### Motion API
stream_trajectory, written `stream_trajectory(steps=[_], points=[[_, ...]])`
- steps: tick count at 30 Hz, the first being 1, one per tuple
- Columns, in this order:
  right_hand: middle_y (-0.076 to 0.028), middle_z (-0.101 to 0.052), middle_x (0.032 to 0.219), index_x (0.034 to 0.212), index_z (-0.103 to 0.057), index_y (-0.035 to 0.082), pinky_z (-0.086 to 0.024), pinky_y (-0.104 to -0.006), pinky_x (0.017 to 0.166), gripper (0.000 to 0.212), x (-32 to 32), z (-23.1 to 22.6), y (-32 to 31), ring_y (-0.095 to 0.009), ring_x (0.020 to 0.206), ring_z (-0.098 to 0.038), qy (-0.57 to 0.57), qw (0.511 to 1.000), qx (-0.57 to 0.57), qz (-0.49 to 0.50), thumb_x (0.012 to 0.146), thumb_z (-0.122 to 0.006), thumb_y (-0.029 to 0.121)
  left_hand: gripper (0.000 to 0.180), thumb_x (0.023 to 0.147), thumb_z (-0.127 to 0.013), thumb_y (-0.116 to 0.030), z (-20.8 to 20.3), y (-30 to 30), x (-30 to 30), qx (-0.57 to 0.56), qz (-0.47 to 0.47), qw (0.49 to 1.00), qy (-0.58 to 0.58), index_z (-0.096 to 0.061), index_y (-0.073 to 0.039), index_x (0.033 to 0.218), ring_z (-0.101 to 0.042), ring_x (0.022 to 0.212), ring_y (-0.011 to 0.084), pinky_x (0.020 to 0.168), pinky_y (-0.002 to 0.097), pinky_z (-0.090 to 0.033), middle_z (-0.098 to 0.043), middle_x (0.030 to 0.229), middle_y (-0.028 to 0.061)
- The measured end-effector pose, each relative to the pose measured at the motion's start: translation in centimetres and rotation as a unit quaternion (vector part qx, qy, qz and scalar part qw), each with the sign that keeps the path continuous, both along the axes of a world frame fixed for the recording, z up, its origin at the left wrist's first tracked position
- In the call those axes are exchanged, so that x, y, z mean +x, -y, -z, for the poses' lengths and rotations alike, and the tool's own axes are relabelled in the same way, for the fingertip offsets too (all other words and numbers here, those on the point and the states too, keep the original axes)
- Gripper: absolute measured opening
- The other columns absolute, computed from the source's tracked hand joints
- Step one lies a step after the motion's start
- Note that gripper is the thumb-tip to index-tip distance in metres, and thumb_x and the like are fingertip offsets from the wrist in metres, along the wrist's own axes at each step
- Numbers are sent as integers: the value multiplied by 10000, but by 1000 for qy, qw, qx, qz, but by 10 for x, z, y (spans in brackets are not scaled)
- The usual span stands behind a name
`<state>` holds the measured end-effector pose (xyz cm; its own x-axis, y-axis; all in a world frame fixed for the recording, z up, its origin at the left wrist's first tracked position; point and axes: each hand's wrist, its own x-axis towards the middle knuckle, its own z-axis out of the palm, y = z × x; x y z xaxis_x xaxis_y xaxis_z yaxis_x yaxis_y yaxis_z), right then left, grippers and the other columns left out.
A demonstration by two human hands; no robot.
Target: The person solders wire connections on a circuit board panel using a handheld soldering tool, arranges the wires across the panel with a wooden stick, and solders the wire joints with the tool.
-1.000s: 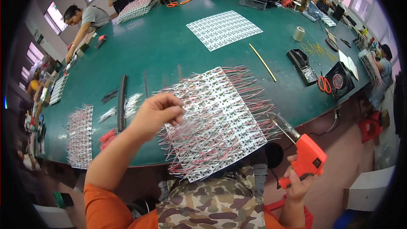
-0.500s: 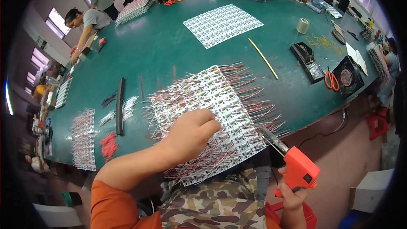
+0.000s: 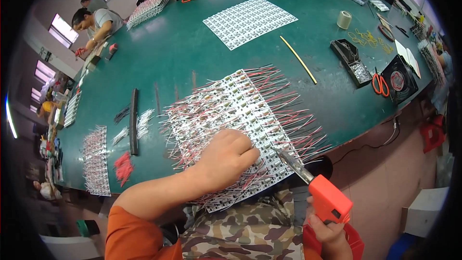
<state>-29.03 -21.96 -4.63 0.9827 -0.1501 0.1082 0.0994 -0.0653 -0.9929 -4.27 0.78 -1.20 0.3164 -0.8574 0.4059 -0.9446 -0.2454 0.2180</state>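
Observation:
In front of me lies a panel of small white circuit boards (image 3: pixel 250 110), thick with red and white wires that also fringe its right edge. Over its near half my left hand (image 3: pixel 228 156) is closed in a pinch, knuckles up. Whatever sits between those fingertips is hidden. My right hand (image 3: pixel 328 231) grips a red soldering gun (image 3: pixel 331 200) by its handle, to the right of the panel. The gun's metal tip points up and left, over the boards a little right of my left fingers; whether it touches one cannot be made out.
Left of the panel lie a dark bar (image 3: pixel 134 121), white wires (image 3: pixel 144 124), red wires (image 3: pixel 123 168) and a smaller wired panel (image 3: pixel 96 161). Beyond are a bare board sheet (image 3: pixel 250 21), a yellow stick (image 3: pixel 298 60), a black tray (image 3: pixel 351 62), orange scissors (image 3: pixel 380 84) and a fan (image 3: pixel 399 82).
The soldering gun has moved left, bringing its tip from the panel's right edge to over the boards. My left hand has shifted slightly right. A co-worker at far left has raised their hands.

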Motion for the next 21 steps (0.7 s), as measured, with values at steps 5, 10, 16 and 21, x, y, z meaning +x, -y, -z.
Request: stream_trajectory(steps=[5,10,16,21], points=[[-118,-658,919,1148,-608,-82,-499,-291,646,366,5,5,-6,-151,686,-606,5,998,-48,29,791,-646,-12,152,722,-593,-129,4,2,4,33,6,999,-6,-628,-62,855,-579,833,282,774,413,-467,-554,808,77],[-118,-644,860,1119,-611,-71,-508,-322,612,379,2,18,-5,-203,633,-615,18,998,-63,11,761,-695,23,149,725,-588,-130,4,4,5,61,-2,998,-11,-633,-60,849,-581,848,282,778,415,-470,-557,810,79],[-159,-662,955,1239,-520,-74,-531,-354,657,542,-8,35,-2,-260,686,-654,34,987,-159,10,750,-726,38,134,721,-589,-124,4,5,5,78,5,997,-19,-623,-50,827,-572,839,289,768,419,-471,-561,825,88],[-182,-659,1023,1236,-513,-78,-533,-369,676,552,-6,41,-2,-272,735,-668,58,986,-159,-8,745,-735,43,85,717,-592,-116,0,8,6,101,10,994,-27,-601,-54,775,-572,825,292,751,412,-475,-554,807,92]])
